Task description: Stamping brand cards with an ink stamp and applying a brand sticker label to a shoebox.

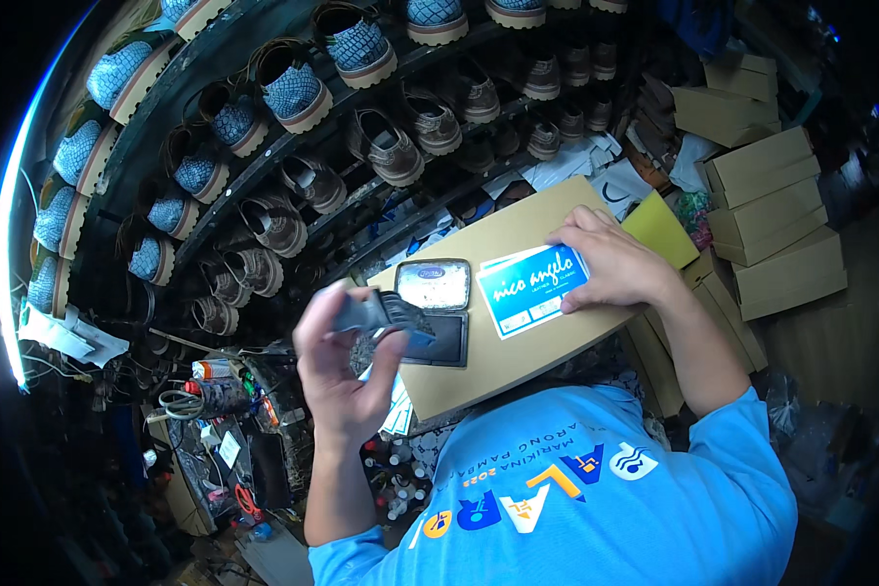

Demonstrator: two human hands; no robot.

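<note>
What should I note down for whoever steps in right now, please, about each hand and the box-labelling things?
Left hand: raised, holding a dark rubber stamp above the open ink pad.
Right hand: pressing flat on the blue label, which lies on the brown cardboard box.
Done: label laid on the box, ink pad opened.
Left: no stamp mark visible yet on the label; more boxes are stacked at right.

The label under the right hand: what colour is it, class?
The label is bright blue with white script and a white border, seen clearly in the head view.
</note>
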